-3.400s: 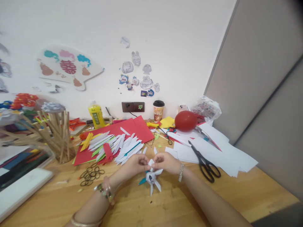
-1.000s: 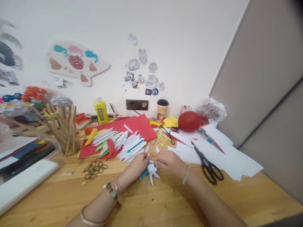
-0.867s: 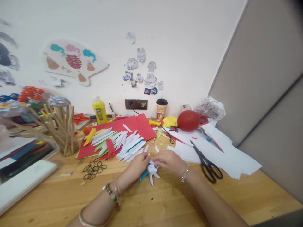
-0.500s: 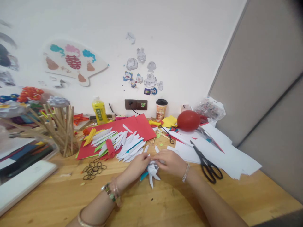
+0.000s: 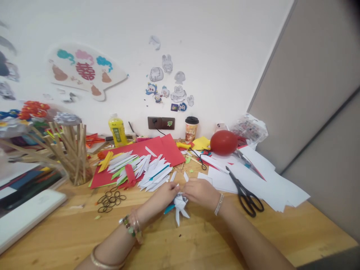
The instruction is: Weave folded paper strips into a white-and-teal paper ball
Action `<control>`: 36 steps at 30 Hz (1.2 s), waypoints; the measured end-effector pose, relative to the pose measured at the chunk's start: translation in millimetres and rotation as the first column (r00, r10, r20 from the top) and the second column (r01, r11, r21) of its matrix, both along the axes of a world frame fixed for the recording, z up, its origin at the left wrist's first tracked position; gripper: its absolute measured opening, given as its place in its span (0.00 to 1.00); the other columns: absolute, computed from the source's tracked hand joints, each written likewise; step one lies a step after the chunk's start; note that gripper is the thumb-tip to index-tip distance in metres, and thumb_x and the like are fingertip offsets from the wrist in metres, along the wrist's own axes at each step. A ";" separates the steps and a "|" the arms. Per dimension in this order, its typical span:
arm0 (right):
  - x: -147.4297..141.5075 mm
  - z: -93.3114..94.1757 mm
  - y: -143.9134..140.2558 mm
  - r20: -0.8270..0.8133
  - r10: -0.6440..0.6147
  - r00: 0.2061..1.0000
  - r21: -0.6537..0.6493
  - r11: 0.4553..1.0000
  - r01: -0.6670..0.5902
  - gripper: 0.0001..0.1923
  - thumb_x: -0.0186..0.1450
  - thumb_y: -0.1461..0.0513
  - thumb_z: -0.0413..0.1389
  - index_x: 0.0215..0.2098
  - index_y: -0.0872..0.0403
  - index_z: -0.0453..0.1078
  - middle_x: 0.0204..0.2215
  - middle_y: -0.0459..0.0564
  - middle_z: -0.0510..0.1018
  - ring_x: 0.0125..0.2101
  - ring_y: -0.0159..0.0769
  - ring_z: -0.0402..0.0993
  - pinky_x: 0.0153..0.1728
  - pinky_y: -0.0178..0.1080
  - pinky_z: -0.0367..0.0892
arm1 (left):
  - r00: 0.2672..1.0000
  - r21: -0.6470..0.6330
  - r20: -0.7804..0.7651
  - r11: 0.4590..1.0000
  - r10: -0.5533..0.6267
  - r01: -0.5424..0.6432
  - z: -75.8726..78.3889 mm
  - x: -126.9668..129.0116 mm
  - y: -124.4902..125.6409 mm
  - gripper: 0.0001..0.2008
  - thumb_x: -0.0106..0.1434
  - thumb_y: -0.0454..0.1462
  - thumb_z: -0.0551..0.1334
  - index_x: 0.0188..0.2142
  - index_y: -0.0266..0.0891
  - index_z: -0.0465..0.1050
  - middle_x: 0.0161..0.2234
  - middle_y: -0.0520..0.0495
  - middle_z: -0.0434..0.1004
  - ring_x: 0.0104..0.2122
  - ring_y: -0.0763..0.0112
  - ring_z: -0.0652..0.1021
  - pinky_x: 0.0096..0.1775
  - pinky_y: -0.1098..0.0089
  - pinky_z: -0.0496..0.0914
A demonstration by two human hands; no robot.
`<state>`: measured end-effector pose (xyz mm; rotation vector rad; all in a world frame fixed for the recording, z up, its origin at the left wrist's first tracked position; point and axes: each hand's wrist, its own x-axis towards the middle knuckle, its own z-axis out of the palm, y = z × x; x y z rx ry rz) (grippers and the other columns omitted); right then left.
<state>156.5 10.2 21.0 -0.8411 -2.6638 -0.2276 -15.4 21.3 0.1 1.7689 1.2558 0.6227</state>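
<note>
A small white folded paper piece (image 5: pixel 180 207) with pointed petals hangs just above the wooden table (image 5: pixel 197 243), a blue strip showing at its left side. My left hand (image 5: pixel 165 194) pinches its top from the left. My right hand (image 5: pixel 200 192) pinches it from the right, fingertips meeting the left hand's. Both wrists wear bracelets. Behind my hands lies a heap of white, green and yellow pointed paper strips (image 5: pixel 140 170) on a red sheet (image 5: pixel 157 150).
Black scissors (image 5: pixel 245 195) lie on white sheets (image 5: pixel 270 183) at the right. A red balloon (image 5: pixel 224 142), a paper cup (image 5: pixel 191 129) and a yellow bottle (image 5: pixel 117 130) stand by the wall. Rubber bands (image 5: pixel 110 199) and a holder of wooden sticks (image 5: pixel 73 153) are at the left.
My hands and the paper piece have stayed in place, with small finger movements at its top. The piece sits a little lower than 3.4 s ago. The view shifted slightly.
</note>
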 end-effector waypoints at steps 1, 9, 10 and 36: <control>-0.5 -0.5 -0.1 0.004 0.018 1.000 0.022 1.000 -0.018 0.10 0.65 0.63 0.48 0.29 0.56 0.69 0.24 0.48 0.74 0.26 0.32 0.66 0.27 0.34 0.58 | 1.000 0.008 -0.006 1.000 0.010 -0.010 -1.2 -0.4 0.7 0.16 0.54 0.46 0.50 0.24 0.35 0.66 0.20 0.53 0.65 0.20 0.73 0.63 0.24 0.73 0.57; 0.2 4.9 -3.7 0.032 0.050 0.998 -0.011 0.999 -0.050 0.10 0.64 0.64 0.48 0.29 0.56 0.69 0.26 0.49 0.75 0.28 0.35 0.67 0.27 0.35 0.59 | 0.997 0.064 -0.032 0.995 0.073 -0.071 0.8 -1.2 3.1 0.14 0.54 0.44 0.51 0.22 0.36 0.64 0.20 0.53 0.65 0.21 0.72 0.64 0.25 0.71 0.58; 0.7 7.1 -4.2 -0.001 0.034 0.999 -0.064 0.997 -0.034 0.10 0.65 0.63 0.48 0.32 0.56 0.70 0.27 0.49 0.75 0.29 0.35 0.67 0.29 0.35 0.60 | 0.997 0.069 -0.028 0.995 0.069 -0.067 2.0 -1.0 2.6 0.13 0.53 0.44 0.51 0.22 0.36 0.64 0.20 0.52 0.66 0.22 0.71 0.64 0.26 0.71 0.58; -12.6 4.3 -14.4 -0.382 -0.191 0.904 -0.412 0.911 0.018 0.18 0.68 0.58 0.40 0.39 0.55 0.71 0.30 0.50 0.76 0.31 0.34 0.69 0.34 0.35 0.61 | 0.986 0.080 0.046 0.983 0.163 -0.167 7.7 0.5 -1.3 0.12 0.55 0.43 0.50 0.22 0.38 0.61 0.21 0.53 0.63 0.23 0.71 0.64 0.26 0.72 0.59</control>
